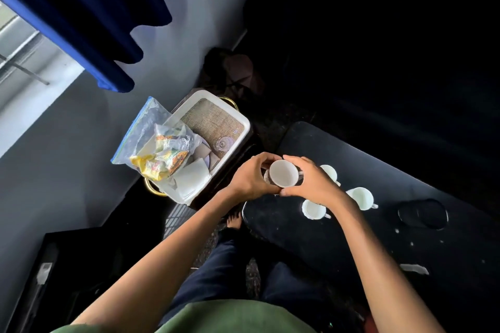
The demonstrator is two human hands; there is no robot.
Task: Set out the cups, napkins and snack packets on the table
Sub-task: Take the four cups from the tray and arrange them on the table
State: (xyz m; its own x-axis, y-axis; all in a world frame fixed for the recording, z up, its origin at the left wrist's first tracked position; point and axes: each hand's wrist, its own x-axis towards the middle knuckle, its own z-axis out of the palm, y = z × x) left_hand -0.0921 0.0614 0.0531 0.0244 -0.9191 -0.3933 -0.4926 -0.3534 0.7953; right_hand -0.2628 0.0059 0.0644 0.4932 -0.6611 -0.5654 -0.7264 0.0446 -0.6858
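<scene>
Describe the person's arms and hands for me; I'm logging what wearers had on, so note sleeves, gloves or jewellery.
Both forearms are bare up to where they leave the picture, with no sleeve showing on either. The left hand and right hand wear no gloves, and no watch, bracelet or ring shows. A green top fills the bottom edge, above dark blue trousers.

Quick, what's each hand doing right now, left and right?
Left hand: curled round the white cup, holding it.
Right hand: curled round the same cup from the other side.
</scene>
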